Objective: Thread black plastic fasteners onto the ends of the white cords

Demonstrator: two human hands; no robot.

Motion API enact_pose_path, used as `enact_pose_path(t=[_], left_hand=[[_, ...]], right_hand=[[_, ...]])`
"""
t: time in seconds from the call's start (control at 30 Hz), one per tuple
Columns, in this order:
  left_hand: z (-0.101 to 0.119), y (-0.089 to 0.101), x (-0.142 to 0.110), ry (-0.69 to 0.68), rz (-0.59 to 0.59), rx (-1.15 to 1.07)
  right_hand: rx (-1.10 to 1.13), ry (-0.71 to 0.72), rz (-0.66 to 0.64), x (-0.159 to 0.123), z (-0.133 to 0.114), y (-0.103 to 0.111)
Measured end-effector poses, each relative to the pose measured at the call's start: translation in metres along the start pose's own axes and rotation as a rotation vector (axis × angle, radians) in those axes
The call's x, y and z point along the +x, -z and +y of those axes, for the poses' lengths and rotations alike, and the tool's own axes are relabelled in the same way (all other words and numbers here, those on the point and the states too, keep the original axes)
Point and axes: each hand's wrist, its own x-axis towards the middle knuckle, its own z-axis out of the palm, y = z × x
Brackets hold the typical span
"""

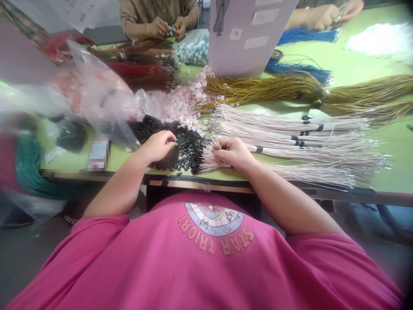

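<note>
My left hand point(160, 146) is closed in a pinch over a pile of small black connector housings point(189, 148). What sits between its fingertips is too small to make out. To its right, my right hand point(235, 153) pinches white wires point(208, 157) at their left ends, where the bundle fans out beside the black pile. Several tied bundles of white wires point(284, 125) lie behind and to the right of that hand, held by black tape bands. Pale pink connector housings point(180, 101) are heaped just beyond the black ones.
Yellow-brown wires point(267, 88) stretch across behind the white bundles. Clear plastic bags point(106, 103) crowd the left side, near a blurred small box point(98, 153). A grey partition point(245, 51) stands at the back. Two other people's hands point(159, 28) work across the green table point(387, 172).
</note>
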Motion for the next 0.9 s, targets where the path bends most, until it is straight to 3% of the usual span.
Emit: enact_pose_path(t=[0.13,0.23,0.4,0.73,0.9], left_hand=[[0.04,-0.006,-0.014,-0.063,-0.082,-0.567],[0.059,-0.025,-0.013,-0.073,-0.096,-0.805],[0.056,-0.047,-0.003,0.002,-0.031,-0.833],[0.057,-0.05,-0.004,0.051,0.011,-0.919],[0.058,-0.054,-0.004,0.011,0.063,-0.804]], right_hand=[[-0.046,0.021,-0.013,0.0,-0.001,0.0],[-0.051,0.029,-0.039,-0.001,-0.003,0.0],[-0.054,0.036,-0.038,-0.001,-0.002,0.001],[-0.076,0.024,-0.023,-0.002,-0.004,0.0],[-0.124,0.042,-0.022,-0.001,-0.001,-0.001]])
